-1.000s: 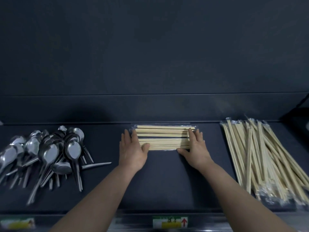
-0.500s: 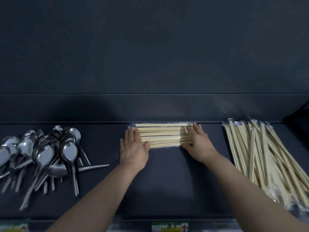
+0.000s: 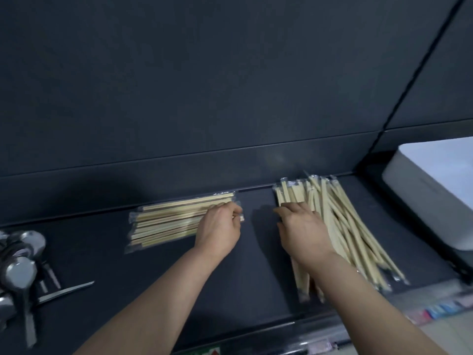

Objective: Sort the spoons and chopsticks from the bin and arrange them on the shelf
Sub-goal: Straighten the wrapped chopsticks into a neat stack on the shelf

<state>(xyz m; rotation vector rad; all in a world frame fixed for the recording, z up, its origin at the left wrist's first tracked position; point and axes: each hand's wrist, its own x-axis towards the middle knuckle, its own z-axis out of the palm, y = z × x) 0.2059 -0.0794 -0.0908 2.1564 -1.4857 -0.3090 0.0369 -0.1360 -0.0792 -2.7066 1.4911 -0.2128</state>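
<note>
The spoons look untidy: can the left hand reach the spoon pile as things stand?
Probably yes: only bare shelf lies between the left hand and the spoon pile, once it releases the stacked chopsticks.

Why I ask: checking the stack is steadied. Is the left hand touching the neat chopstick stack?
Touching. The head view shows the left hand, fingers curled over the right end of the chopstick stack, no gap between.

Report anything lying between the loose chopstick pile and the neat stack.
Nothing visible: bare shelf separates the pile, under the right hand, from the stack. The left hand covers the stack's right end.
</note>
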